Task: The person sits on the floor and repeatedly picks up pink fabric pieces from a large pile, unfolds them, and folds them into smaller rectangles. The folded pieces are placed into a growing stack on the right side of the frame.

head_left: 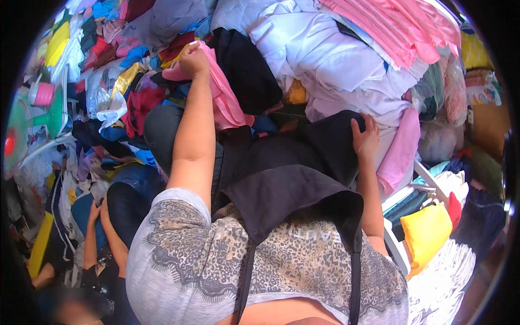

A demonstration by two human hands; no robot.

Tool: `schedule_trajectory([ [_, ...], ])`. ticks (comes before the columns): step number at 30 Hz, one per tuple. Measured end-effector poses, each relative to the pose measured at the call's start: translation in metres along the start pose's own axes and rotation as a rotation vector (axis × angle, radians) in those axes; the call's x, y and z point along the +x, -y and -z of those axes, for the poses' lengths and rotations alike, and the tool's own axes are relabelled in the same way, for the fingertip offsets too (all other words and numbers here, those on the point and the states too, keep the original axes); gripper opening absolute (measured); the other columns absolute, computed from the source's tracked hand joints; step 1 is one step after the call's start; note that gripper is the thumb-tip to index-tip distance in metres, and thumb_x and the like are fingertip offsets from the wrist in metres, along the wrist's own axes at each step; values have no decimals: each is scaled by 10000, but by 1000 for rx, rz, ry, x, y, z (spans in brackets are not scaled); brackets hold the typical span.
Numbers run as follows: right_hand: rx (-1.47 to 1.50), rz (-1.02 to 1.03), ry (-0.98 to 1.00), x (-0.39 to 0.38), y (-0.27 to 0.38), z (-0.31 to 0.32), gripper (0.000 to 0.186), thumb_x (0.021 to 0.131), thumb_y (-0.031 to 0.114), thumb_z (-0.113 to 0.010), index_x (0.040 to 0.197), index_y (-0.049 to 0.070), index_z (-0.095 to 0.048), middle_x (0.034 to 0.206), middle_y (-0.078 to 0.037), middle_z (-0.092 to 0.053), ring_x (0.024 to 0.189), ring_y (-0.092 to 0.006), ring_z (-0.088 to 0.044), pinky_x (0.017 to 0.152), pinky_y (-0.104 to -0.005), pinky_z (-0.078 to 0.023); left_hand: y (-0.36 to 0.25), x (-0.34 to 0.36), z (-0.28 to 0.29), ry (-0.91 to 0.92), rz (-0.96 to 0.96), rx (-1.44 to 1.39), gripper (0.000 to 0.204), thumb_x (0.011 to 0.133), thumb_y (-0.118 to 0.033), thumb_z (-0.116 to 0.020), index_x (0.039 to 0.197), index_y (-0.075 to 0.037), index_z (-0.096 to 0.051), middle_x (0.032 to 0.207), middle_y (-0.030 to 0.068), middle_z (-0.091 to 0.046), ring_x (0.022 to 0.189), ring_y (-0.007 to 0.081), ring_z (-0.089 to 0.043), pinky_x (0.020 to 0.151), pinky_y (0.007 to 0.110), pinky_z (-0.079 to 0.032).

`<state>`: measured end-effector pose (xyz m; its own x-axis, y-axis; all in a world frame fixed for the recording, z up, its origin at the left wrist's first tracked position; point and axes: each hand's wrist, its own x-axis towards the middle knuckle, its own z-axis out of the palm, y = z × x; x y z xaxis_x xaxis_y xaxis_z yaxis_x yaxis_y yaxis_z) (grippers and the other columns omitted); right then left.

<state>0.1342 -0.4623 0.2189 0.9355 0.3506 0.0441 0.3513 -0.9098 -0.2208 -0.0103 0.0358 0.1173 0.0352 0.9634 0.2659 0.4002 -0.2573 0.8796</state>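
My left hand (193, 60) reaches far forward, its fingers closed on the upper end of a pink cloth (223, 89). From there the cloth hangs down toward my lap, beside a black cloth (246, 70). My right hand (366, 132) rests with fingers apart at the edge of the black fabric over my right knee (338, 138). A black apron (292, 192) covers my front and lap. Just beyond the right hand lies a heap of white cloth (309, 43), with a pink-mauve piece (400, 154) hanging beside it.
Striped pink fabric (395, 27) tops the pile. A green fan (46, 119) stands at the left. Low on the left, another person's hands (97, 210) are near their knees. On the right are a white frame (398, 246), a yellow cloth bundle (427, 234) and white fabric strips (444, 281).
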Motion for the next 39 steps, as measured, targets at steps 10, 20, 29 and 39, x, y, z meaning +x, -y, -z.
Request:
schedule_trajectory([
  [10, 3, 10, -30, 4, -1, -1, 472, 880, 438, -664, 1272, 177, -642, 1388, -131, -558, 1298, -343, -486, 1085, -451, -384, -11, 40, 35, 514, 105, 216, 285, 765, -287, -784, 961, -80, -779, 881, 157, -740, 842, 276, -716, 791, 369, -540],
  [20, 25, -19, -36, 3, -10, -10, 458, 861, 452, -678, 1256, 223, -647, 1409, -90, -546, 1327, -320, -462, 1056, -517, -390, -89, 27, 90, 324, -349, 251, 282, 868, -313, -714, 983, -58, -746, 906, 157, -727, 847, 325, -698, 765, 398, -537],
  [29, 23, -11, -40, 3, -9, -10, 473, 865, 462, -667, 1274, 228, -638, 1402, -89, -550, 1320, -321, -468, 1046, -526, -393, -159, 24, 198, 64, -390, -119, 267, 871, -14, -667, 1137, 9, -675, 1154, 126, -681, 1015, 194, -638, 885, 310, -499],
  [39, 269, 85, -67, -11, 48, 44, 578, 819, 331, -778, 1308, 84, -593, 1369, -185, -552, 1291, -347, -504, 1069, -451, -408, -229, -47, 250, 879, -253, -14, 347, 884, -17, -631, 1229, -29, -670, 1224, 105, -668, 1095, 197, -626, 1002, 324, -457],
])
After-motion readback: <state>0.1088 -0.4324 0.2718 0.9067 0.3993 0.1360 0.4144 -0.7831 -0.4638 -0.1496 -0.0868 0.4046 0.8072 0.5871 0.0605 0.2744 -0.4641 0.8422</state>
